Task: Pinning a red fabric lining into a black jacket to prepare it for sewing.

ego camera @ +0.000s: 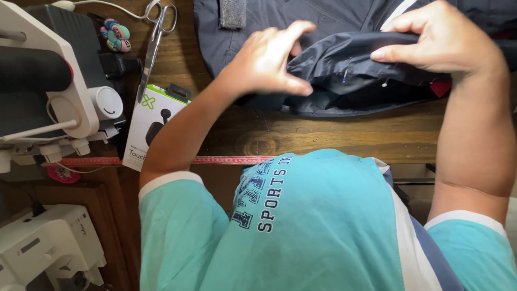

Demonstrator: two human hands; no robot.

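A person in a turquoise shirt (323, 226) leans over a dark wooden bench (334, 132), working a fold of dark navy fabric (344, 70) that lies at the far right of the bench, bunched on top of a larger spread of the same cloth. The left hand (269, 62) is closed in a pinch, thumb and fingers gripping the left end of the fold; the right hand (441, 43) is curled over the right end, fingertips pressing the cloth down and holding it. Small pale dots that look like pin heads (384, 83) show in the fabric just below the right hand. To the left lie scissors (153, 46), a white and green carton (153, 124), a colourful small trinket (116, 35) and a white sewing machine (48, 91), with a red measuring tape (215, 160) along the near edge and a second white machine (48, 250) lower down at the near left.

The chief hazard appears to be the pins: fingers sliding along the fold could be pricked, since the points are hidden in the layers. The slippery-looking cloth could also shift between the two grips, so the fold goes uneven or a pin works loose. A sweep of the left forearm might knock the carton or drag the tape off the bench.
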